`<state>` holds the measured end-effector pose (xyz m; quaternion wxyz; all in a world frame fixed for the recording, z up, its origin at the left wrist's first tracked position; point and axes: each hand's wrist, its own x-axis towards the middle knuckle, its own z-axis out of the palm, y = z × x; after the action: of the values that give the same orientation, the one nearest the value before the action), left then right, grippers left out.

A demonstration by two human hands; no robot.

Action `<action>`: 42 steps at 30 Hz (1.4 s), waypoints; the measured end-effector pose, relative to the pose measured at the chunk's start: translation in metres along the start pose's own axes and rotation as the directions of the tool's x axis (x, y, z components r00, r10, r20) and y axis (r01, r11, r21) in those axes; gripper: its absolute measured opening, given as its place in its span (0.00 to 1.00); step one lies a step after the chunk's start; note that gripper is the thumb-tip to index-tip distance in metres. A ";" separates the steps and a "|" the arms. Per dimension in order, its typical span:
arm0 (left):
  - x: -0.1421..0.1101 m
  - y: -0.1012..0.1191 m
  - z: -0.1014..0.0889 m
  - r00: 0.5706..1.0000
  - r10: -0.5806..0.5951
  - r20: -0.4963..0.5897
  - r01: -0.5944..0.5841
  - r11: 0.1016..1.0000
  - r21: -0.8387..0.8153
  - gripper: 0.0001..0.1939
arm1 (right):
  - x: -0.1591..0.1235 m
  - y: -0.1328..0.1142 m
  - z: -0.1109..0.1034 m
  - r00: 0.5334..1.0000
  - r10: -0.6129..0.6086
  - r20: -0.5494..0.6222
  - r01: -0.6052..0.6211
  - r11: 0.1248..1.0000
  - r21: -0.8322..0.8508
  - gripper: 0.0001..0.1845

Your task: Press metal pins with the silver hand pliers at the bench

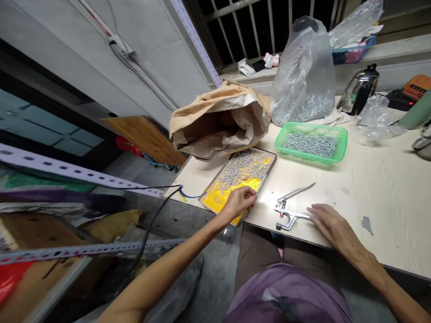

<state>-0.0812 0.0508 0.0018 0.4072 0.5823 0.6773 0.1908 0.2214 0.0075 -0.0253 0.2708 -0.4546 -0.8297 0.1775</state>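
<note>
My left hand [239, 202] is closed in a pinch over the near right edge of a shallow tray [215, 197] with a yellow bottom. Whatever its fingertips hold, if anything, is too small or hidden to tell. Many small silver metal pieces [247, 166] lie heaped in the tray's far part. Silver snap pliers [290, 217] rest on the table with their handles spread, jaw end toward the front edge. Flat and open, my right hand [332, 224] lies on the table, its fingertips by the end of the lower handle.
A green basket [311, 157] of similar metal pieces stands behind the pliers. Behind the tray, a brown paper sack [218, 121] gapes open. Farther back are a clear plastic bag [303, 76] of metal pieces and a kettle [360, 89]. A black cable [153, 220] hangs left of the table.
</note>
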 end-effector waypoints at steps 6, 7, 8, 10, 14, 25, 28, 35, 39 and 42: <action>-0.020 0.021 0.063 0.946 -0.207 0.251 0.272 0.926 -0.261 0.05 | -0.007 -0.002 0.013 1.000 -0.010 -0.016 0.008 0.995 -0.095 0.14; -0.021 0.020 0.068 0.939 -0.229 0.256 0.292 0.924 -0.248 0.05 | -0.008 -0.003 0.015 1.000 -0.012 -0.014 0.010 0.995 -0.097 0.14; -0.022 0.018 0.071 0.933 -0.248 0.262 0.312 0.920 -0.237 0.05 | -0.010 -0.004 0.015 1.000 -0.015 -0.013 0.014 0.995 -0.097 0.14; -0.022 0.016 0.075 0.920 -0.278 0.276 0.342 0.913 -0.222 0.06 | -0.012 -0.005 0.017 1.000 -0.023 -0.013 0.021 0.995 -0.099 0.14; -0.023 0.018 0.075 0.904 -0.312 0.293 0.375 0.907 -0.192 0.06 | -0.014 -0.006 0.020 1.000 -0.025 -0.009 0.024 0.996 -0.090 0.14; -0.010 0.011 0.073 0.814 -0.371 0.447 0.428 0.903 -0.029 0.08 | -0.013 -0.002 0.024 0.999 -0.018 0.042 0.022 0.995 -0.102 0.17; -0.010 0.010 0.073 0.804 -0.361 0.472 0.414 0.910 -0.009 0.08 | 0.000 0.010 0.021 0.993 -0.023 0.113 0.045 0.981 -0.190 0.31; -0.014 0.011 0.074 0.809 -0.370 0.456 0.421 0.907 -0.012 0.08 | 0.045 0.034 0.009 0.917 -0.046 0.396 0.153 0.958 -0.242 0.53; -0.014 0.011 0.075 0.815 -0.363 0.452 0.420 0.907 -0.028 0.09 | 0.055 0.029 0.006 0.905 -0.036 0.423 0.168 0.945 -0.280 0.51; -0.013 0.012 0.075 0.807 -0.373 0.458 0.421 0.907 -0.004 0.10 | 0.056 0.023 0.005 0.897 -0.032 0.440 0.184 0.933 -0.308 0.47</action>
<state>-0.0158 0.0249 -0.0300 0.6124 0.4335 0.6611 -0.0020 0.2094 0.0668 -0.0255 0.0086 -0.3972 -0.9110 0.1106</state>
